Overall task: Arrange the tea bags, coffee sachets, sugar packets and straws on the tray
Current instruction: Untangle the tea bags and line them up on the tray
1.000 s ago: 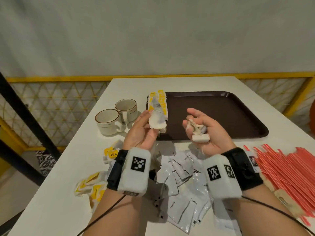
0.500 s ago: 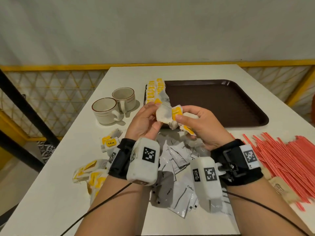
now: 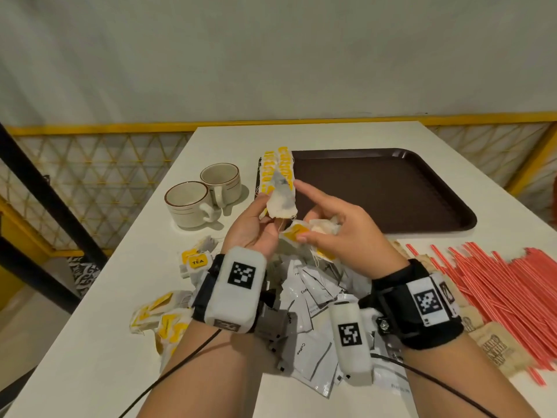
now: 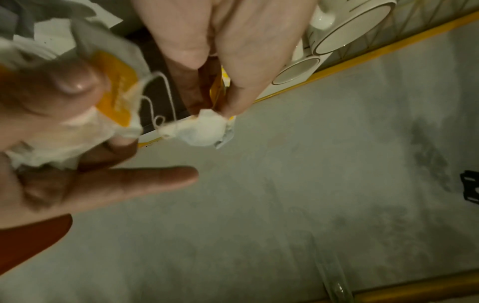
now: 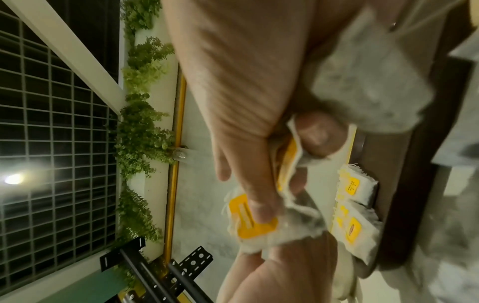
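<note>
**Both hands hold tea bags above the table, beside the tray**

The white table point(image 3: 99, 342) carries everything. On its far half lies the dark brown tray point(image 3: 391, 188), its floor bare except for a row of tea bags point(image 3: 277, 167) with yellow tags lined along its left edge. To the right, a broad spread of red straws point(image 3: 497, 285) fans across the tabletop, with brown sugar packets point(image 3: 497, 348) tucked at its near edge. Between the forearms lies a loose heap of white coffee sachets point(image 3: 313, 336), printed "Coffee". Left of the tray two cream cups point(image 3: 205, 200) stand touching. More tea bags, one tag reading "TEA", lie scattered point(image 3: 168, 315) by the left wrist.

The left hand point(image 3: 253, 227) is raised, its thumb and fingers pinching a single white tea bag point(image 3: 281, 200) upright just in front of the tray's left edge. The right hand point(image 3: 340, 233) clutches a crumpled bunch of tea bags point(image 3: 310, 233) with yellow tags under its thumb and curled fingers, while its forefinger points out straight toward the left hand's bag. A thin white string point(image 4: 158, 96) loops between the two handfuls.
</note>
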### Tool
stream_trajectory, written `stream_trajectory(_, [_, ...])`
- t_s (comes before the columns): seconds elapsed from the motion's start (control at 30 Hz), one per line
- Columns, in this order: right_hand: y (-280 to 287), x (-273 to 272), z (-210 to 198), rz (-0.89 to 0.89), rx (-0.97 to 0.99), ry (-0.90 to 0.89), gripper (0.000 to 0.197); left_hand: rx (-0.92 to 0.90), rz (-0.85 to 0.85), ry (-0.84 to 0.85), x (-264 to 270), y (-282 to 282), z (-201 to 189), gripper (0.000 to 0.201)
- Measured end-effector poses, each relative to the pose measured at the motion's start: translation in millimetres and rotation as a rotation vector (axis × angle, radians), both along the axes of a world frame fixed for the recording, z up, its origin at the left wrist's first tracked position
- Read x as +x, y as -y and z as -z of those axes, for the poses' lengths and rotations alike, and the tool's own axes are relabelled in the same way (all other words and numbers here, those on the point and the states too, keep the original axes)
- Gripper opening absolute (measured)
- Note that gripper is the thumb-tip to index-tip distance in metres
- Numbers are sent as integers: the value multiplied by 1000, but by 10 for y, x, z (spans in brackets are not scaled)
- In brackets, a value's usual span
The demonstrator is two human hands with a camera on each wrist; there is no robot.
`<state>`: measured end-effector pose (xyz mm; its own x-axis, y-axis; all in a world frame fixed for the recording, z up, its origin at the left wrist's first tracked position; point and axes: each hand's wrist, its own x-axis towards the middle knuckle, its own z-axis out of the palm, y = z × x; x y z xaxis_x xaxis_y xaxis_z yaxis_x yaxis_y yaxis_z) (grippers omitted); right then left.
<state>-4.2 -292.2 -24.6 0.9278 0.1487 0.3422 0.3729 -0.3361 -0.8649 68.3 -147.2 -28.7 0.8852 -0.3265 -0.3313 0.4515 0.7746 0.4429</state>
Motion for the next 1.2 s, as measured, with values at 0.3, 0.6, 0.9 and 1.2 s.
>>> stream_trajectory(0.3, [40, 45, 15, 236, 78, 290, 14, 177, 30, 210, -145, 82, -23, 21])
stream_trajectory(0.6, [122, 7, -70, 297, 404, 111, 10, 458, -103, 441, -143, 43, 12, 27])
stream_trajectory(0.9, [212, -15, -102, 307, 381, 12, 10, 636, -172, 527, -94, -65, 1, 27])
stream_trajectory(1.2, [181, 1, -73, 253, 301, -85, 12, 860, -248, 604, -45, -133, 21, 18])
